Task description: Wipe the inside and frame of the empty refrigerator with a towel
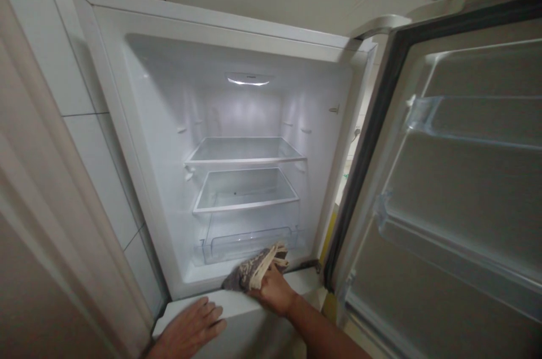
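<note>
An empty white fridge (237, 122) stands open in front of me, its inner light on. My right hand (273, 291) is closed round a brown and beige striped cloth (256, 266) and presses it on the bottom front ledge of the compartment. My left hand (190, 328) lies flat, fingers spread, on the top of the closed lower door (237, 314), just left of the cloth.
Inside are two glass shelves (243, 158) and a clear drawer (249, 243) at the bottom. The fridge door (457, 189) hangs open at the right with clear door racks. A tiled wall (84, 122) stands at the left.
</note>
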`<state>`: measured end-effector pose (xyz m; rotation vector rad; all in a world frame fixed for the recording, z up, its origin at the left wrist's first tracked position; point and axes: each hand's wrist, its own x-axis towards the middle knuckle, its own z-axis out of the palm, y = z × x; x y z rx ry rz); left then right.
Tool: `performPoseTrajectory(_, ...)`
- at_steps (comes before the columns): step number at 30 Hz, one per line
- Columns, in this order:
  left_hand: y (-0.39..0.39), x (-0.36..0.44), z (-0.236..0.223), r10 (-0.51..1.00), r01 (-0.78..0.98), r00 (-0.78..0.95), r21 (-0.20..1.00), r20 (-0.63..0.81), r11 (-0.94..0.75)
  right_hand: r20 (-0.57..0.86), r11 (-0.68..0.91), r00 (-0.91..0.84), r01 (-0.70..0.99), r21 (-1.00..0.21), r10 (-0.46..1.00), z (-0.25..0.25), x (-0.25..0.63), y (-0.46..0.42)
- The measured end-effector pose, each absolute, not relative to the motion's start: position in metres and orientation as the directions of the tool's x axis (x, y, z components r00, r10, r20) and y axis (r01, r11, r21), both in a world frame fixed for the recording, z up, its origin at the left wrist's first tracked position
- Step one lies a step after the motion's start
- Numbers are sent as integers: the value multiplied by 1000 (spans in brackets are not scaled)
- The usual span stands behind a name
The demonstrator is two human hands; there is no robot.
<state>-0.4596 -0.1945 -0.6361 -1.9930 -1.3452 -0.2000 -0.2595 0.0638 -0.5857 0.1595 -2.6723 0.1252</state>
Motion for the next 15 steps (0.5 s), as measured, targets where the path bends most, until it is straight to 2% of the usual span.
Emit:
performPoseTrajectory(5, -190, -451, -634, 781, 908, 318, -410, 538, -88, 389, 986, -911, 90, -140, 139, -596, -217, 81)
performPoseTrajectory(12, -188, -443, -616, 820, 919, 301, -377, 486, -114, 229, 930, -917, 269, -248, 326, -592, -216, 68)
performPoseTrajectory(15, -188, -444, -617, 833, 916, 301, -383, 464, -118, 191, 912, -915, 296, -283, 356, -592, -220, 63)
